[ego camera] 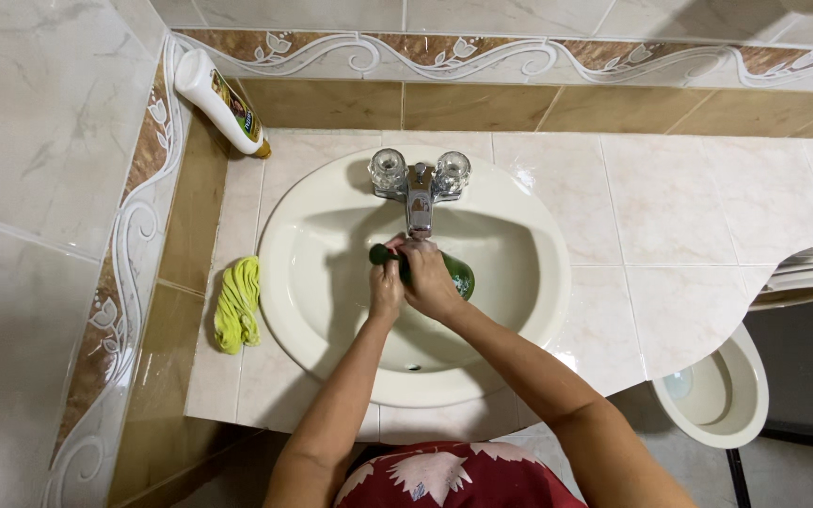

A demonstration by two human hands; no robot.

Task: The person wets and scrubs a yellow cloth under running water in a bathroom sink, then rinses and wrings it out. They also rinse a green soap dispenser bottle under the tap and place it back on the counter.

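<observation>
Your left hand (387, 285) and right hand (430, 280) both grip a green bottle (459, 274) under the tap (420, 199), over the sink (519, 226).

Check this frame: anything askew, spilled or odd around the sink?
One thing: the white bottle in the back left corner leans tilted against the wall tiles, not upright. The yellow-green cloth lies bunched left of the basin. Both hands hold a green bottle under the faucet; no spill visible.
</observation>
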